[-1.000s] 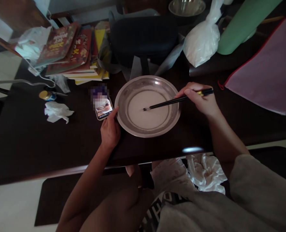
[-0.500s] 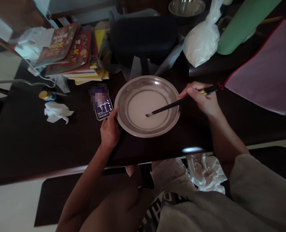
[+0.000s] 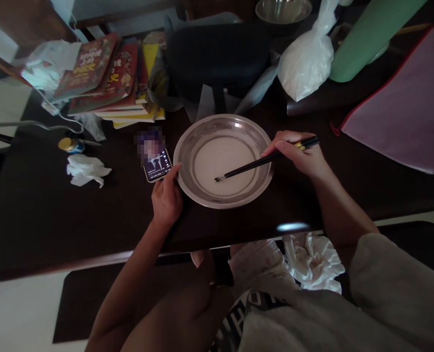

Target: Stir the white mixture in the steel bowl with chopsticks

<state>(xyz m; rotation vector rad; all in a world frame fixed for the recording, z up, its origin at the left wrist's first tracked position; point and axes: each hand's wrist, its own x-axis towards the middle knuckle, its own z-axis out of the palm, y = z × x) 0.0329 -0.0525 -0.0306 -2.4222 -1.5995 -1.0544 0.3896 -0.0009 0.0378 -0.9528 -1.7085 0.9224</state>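
Note:
A wide steel basin [image 3: 187, 190] stands on the dark table, with a cloudy whitish liquid [image 3: 220, 156] inside. My left hand [image 3: 167, 200] grips the basin's left rim, one finger over the edge and the others partly hidden. In my right hand [image 3: 297, 150], above the right rim, is a pair of black chopsticks [image 3: 248, 166] with gold bands near the upper ends. They slant down to the left, and their tips are at the liquid, left of its middle. A lit phone [image 3: 158, 166] lies just beyond my left hand.
Stacked books [image 3: 106, 83] stand at the back left, near a small gold-lidded jar [image 3: 70, 145] and a crumpled tissue [image 3: 87, 171]. Behind the basin is a dark rounded object [image 3: 218, 56]. A bag of white powder [image 3: 305, 68], green cylinder [image 3: 371, 41] and pink cloth [image 3: 403, 112] are to the right.
My right hand has moved slightly left and down, and the chopstick tips have shifted left and nearer to me in the liquid. My left hand and the basin stay in place.

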